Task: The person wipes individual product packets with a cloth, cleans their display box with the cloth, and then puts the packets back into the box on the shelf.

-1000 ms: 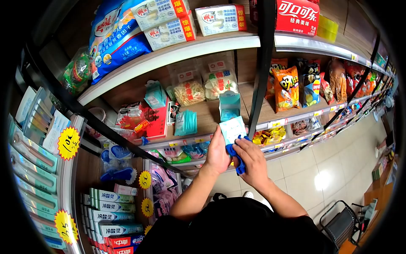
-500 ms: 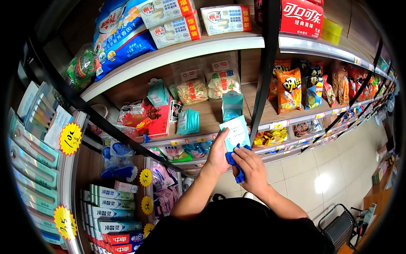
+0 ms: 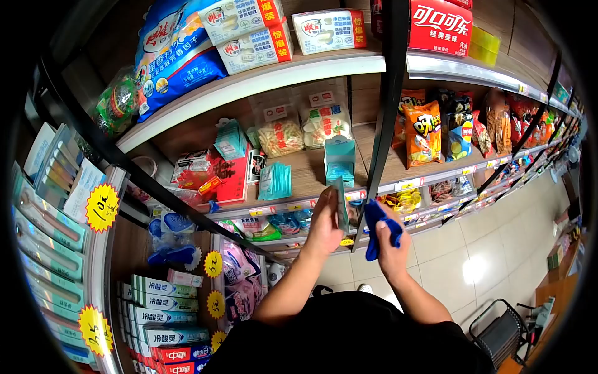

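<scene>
My left hand (image 3: 324,227) is closed round a thin light-teal packet (image 3: 342,209), which stands nearly edge-on to me. To its right, my right hand (image 3: 392,248) grips a crumpled dark-blue cloth (image 3: 378,228), apart from the packet. Just beyond my left hand, an open teal box (image 3: 339,163) stands on the shelf with similar packets in it. A stack of teal packets (image 3: 275,181) leans to the left of that box. More teal packets (image 3: 231,139) rest on a red box farther left.
Shelf boards (image 3: 299,201) with a raised front edge run before me, and a black upright post (image 3: 381,124) stands right of the box. Snack bags (image 3: 423,134) fill the right bay. Toothpaste boxes (image 3: 165,316) are stacked at lower left. A folding chair (image 3: 501,336) stands on the tiled floor.
The packet has turned from face-on to nearly edge-on in my left hand. My right hand has drawn the blue cloth away from it to the right.
</scene>
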### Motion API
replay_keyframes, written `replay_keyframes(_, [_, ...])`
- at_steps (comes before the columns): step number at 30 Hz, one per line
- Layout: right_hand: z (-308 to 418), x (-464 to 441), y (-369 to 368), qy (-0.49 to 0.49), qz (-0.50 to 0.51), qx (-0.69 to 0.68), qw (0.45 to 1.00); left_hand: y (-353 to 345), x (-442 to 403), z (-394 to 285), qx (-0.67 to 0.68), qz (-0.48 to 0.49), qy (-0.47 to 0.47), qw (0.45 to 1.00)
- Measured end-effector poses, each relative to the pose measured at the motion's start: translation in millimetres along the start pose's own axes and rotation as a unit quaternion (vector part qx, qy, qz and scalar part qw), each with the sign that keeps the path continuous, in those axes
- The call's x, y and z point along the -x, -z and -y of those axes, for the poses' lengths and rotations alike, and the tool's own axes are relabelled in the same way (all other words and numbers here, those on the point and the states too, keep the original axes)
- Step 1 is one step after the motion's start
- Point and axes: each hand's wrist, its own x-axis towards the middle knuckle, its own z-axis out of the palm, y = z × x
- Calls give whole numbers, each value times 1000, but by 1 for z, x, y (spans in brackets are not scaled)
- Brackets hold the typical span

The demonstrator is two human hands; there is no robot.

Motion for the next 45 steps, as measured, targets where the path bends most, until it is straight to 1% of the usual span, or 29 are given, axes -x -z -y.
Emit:
replay_keyframes(1, [-2,1,-4,74,23,33,996,-19,7,3,-23,-63,-6,998])
replay_keyframes(3, [2,0,-11,132,67,95,984,-41,12,16,-109,-133,-33,984])
replay_keyframes(4, [2,1,-15,144,74,131,978,-22,9,22,-219,-26,-85,972])
replay_keyframes(5, [5,1,-18,147,71,141,976,-5,10,28,-197,-12,-35,980])
replay_keyframes(7, [0,-4,-17,193,63,172,964,-9,16,22,-210,26,-21,977])
replay_keyframes(8, [0,-7,-16,192,63,172,964,-8,16,18,-210,26,-21,977])
replay_keyframes(9, [0,-11,-15,223,65,210,950,-6,16,13,-125,-1,50,991])
replay_keyframes(10, [0,-13,-15,254,67,246,933,-5,16,10,-38,-28,119,992])
replay_keyframes(11, [-1,-14,-15,253,66,246,933,-5,18,7,-38,-28,119,992])
replay_keyframes(13, [-3,-16,-16,281,82,283,913,-10,22,1,49,27,147,988])
replay_keyframes(14, [-4,-16,-17,280,82,283,914,-15,23,1,41,32,141,989])
replay_keyframes(16, [-6,-15,-20,311,89,327,888,-18,21,1,49,45,139,988])
replay_keyframes(17, [-9,-16,-21,311,89,327,888,-19,20,2,57,58,138,987])
replay_keyframes(20, [-12,-14,-23,308,113,341,881,-18,19,1,66,38,129,989])
replay_keyframes(22, [3,-10,-27,299,127,428,843,-21,17,-2,47,34,116,991])
replay_keyframes(23, [-5,-9,-28,299,141,405,852,-21,17,-4,58,29,119,991])
replay_keyframes(25, [-5,-9,-26,292,174,398,852,-18,15,-5,41,47,96,993])
replay_keyframes(29, [-17,-12,-22,292,191,406,844,-12,20,-1,69,71,95,991])
replay_keyframes(31, [-16,-26,-22,313,147,389,854,-1,16,8,77,60,133,986])
replay_keyframes(32, [-6,-35,-23,309,128,376,864,7,22,18,26,9,108,994])
replay_keyframes(33, [6,-42,-23,294,128,372,871,-3,23,17,-2,-39,120,992])
replay_keyframes(35, [16,-55,-23,281,124,373,876,-3,20,20,19,-20,124,992])
replay_keyframes(38, [19,-61,-25,279,131,388,868,-11,21,21,1,-11,109,994])
replay_keyframes(41, [27,-52,-25,276,155,410,856,-28,27,9,12,-25,112,993])
replay_keyframes(42, [24,-49,-23,277,169,407,854,-26,28,7,13,-26,111,993])
replay_keyframes(44, [19,-34,-23,285,175,408,850,-18,27,4,65,11,137,988])
replay_keyframes(45, [17,-29,-24,293,181,409,845,-13,25,6,66,11,137,988])
